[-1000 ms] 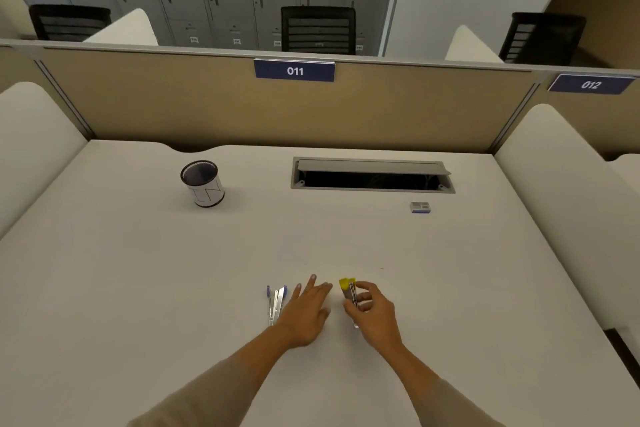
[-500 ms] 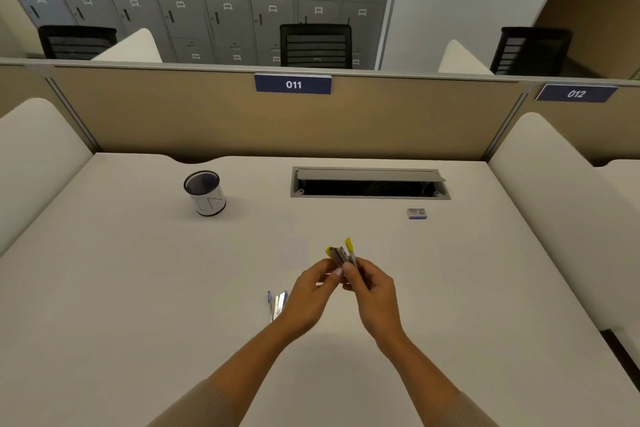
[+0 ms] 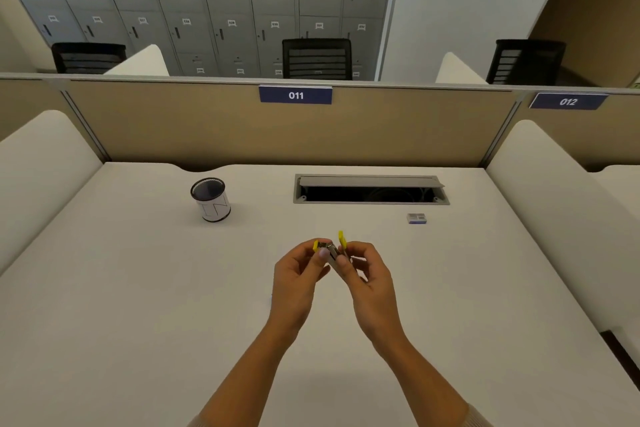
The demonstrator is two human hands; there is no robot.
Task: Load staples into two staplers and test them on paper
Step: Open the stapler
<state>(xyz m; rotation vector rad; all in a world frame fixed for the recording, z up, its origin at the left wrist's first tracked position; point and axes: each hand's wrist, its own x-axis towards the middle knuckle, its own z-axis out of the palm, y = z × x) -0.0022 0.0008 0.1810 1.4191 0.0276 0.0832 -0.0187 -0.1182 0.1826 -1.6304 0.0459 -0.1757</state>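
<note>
Early days, I'd say. Left hand (image 3: 298,274) and right hand (image 3: 372,276) both pinch the yellow stapler (image 3: 329,250), hinged open above mid-desk (image 3: 138,288). Likely staple box (image 3: 416,218) sits far right, nothing loaded or tested yet.

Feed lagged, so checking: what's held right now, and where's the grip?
The yellow stapler, spread open: the left hand pinches its left arm near the tip, the right hand its lower body.
</note>
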